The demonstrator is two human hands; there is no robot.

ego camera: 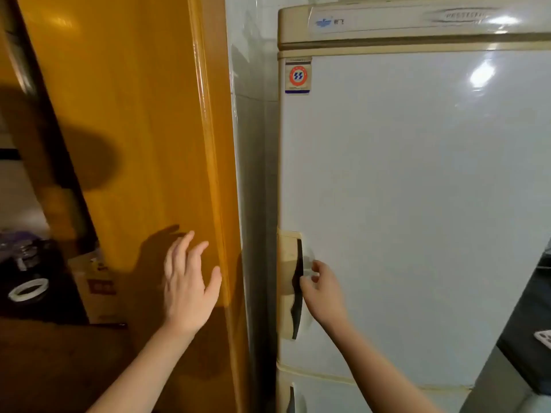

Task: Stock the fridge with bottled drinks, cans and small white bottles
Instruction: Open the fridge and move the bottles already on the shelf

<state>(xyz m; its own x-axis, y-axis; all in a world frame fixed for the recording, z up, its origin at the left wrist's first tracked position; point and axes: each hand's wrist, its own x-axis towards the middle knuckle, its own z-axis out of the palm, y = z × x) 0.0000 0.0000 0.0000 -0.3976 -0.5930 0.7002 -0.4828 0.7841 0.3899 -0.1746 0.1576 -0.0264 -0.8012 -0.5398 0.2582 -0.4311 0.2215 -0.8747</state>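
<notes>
A white fridge (417,189) with a cream frame fills the right of the view, and its upper door is closed. A cream recessed handle (290,281) sits on the door's left edge. My right hand (322,289) is at that handle with its fingers curled into the dark recess. My left hand (189,289) hovers in front of the orange door frame with its fingers spread and relaxed, holding nothing. No bottles or cans are in view.
An orange wooden door frame (134,144) stands left of the fridge, with a narrow white wall strip (253,144) between them. A cardboard box (95,290) and a roll of tape (28,289) on a dark surface lie at the lower left. A second handle (290,399) marks the lower door.
</notes>
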